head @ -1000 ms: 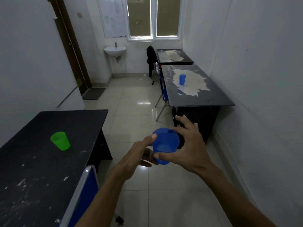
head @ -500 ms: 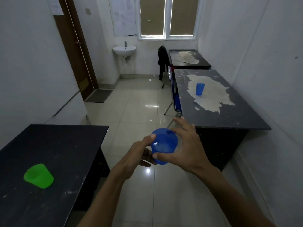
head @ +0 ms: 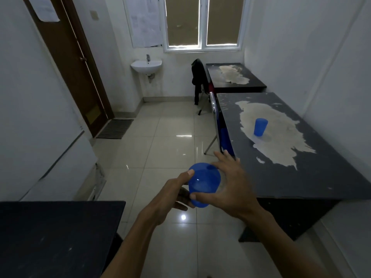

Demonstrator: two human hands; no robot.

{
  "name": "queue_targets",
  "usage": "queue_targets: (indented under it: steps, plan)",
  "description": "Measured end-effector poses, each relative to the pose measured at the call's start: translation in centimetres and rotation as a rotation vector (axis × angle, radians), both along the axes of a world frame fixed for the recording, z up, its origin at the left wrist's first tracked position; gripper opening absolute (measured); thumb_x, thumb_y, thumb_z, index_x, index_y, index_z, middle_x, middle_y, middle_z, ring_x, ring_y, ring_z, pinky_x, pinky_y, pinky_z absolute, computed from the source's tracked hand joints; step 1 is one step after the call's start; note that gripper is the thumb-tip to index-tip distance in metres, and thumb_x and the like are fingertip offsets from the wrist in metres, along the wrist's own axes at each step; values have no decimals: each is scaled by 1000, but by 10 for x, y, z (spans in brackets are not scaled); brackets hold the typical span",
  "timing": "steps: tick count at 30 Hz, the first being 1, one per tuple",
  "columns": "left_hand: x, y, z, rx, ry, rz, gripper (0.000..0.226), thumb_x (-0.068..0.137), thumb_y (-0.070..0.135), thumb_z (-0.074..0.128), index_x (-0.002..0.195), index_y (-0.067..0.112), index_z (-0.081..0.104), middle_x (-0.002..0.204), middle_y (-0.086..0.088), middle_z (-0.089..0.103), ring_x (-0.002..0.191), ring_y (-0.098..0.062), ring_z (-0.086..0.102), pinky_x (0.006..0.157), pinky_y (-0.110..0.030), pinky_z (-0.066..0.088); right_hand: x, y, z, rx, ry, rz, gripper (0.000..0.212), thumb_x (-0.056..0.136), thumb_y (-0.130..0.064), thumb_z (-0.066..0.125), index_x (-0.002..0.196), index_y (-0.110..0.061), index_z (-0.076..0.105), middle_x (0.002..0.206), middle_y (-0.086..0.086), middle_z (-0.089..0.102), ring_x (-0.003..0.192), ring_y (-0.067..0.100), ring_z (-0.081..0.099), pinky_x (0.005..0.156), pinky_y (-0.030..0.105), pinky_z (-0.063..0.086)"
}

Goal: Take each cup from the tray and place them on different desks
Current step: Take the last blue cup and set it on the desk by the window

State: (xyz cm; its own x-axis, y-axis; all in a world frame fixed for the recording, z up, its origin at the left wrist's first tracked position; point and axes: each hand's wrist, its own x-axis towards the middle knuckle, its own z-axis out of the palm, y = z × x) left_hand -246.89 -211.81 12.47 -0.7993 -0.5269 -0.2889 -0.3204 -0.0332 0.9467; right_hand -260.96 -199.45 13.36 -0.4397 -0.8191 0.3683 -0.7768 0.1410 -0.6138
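The view had swung right and forward, so the dark, scuffed left counter (head: pixel 60 233) showed no green cup any more; the worn matte black right counter (head: pixel 291 177), pale where its surface had peeled, loomed nearer, already bearing a translucent blue tapered plastic cup (head: pixel 260 127); likely a farther counter was needed. Both hands, left (head: pixel 170 197) and right (head: pixel 230 187), pinched a smooth blue plastic cup (head: pixel 203 184) over the glossy tiled floor (head: pixel 160 157).

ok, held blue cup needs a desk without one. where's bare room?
Far desk by the window: no cup in view, whole top free. Near right desk already carries a blue cup mid-top; its front end is bare. Left desk: visible corner bare. Both hands grip the held cup over open floor.
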Motion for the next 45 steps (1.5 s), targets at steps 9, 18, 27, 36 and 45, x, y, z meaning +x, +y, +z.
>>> queue_targets:
  steps: [9,18,27,36,45]
  plan:
    - [-115,-143,-3,-2,-25,71,67,74,75,41,114,24,58,94,-13,74,82,-23,72,80,-38,57,-115,-144,-2,-48,-30,44,91,52,-63,81,126,-16,58,151,5,41,146,18,22,118,39,5]
    - [-220,-265,7,35,-33,139,71,79,71,39,122,16,57,100,-21,70,88,-30,69,86,-44,54,-225,-280,8,13,-34,98,88,56,-56,85,128,-14,56,150,6,43,146,20,23,119,53,17]
    - [-309,-406,-9,28,0,116,64,82,71,43,118,20,58,100,-21,71,89,-31,69,88,-48,54,-313,-419,-6,-1,-23,78,86,56,-54,86,127,-14,57,149,7,44,145,20,25,119,53,16]
    - [-401,-571,2,16,-8,56,68,79,70,41,118,17,57,99,-22,70,84,-27,68,86,-45,55,-395,-575,-2,3,-69,-11,88,56,-55,85,129,-17,54,150,3,42,144,13,24,120,49,19]
    - [-501,-697,-11,55,14,46,61,80,75,42,112,24,57,99,-21,71,92,-38,69,85,-46,57,-485,-698,2,24,-76,-72,85,57,-54,85,128,-18,55,151,3,40,144,15,22,120,50,17]
